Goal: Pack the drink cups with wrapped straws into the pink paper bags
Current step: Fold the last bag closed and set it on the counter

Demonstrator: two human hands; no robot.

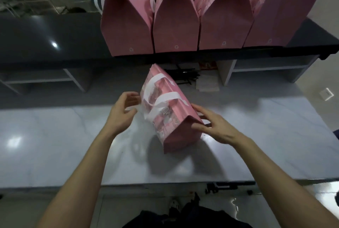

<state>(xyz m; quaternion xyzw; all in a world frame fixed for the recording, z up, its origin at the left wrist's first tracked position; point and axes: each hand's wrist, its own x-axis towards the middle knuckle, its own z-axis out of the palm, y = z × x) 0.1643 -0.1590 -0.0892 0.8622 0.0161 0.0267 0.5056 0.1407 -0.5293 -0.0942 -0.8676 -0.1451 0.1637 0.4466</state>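
Tabletop (73, 136) of pale marble carries one tilted pink paper bag with white handles (170, 110); four more such bags (176, 26) line the dark shelf behind, print unreadable. Right hand (214, 125) fingers straight, touching its base; left hand (122, 112) loosely apart beside it

Five pink paper bags show in all. Four of them stand in a row on the dark raised shelf (45, 37) at twelve o'clock: first bag (126, 31), second bag (175, 29), third bag (225, 26) and fourth bag (278, 13), the last cut off by the frame's upper edge. The fifth bag (172, 117) stands tilted on the pale worktop (55, 145) at the centre, with two white handles. Two hands are in view, the left hand (122, 111) at nine o'clock of that bag and the right hand (214, 125) at three o'clock. One heap of black straws (185, 76) lies under the shelf; their number cannot be told.
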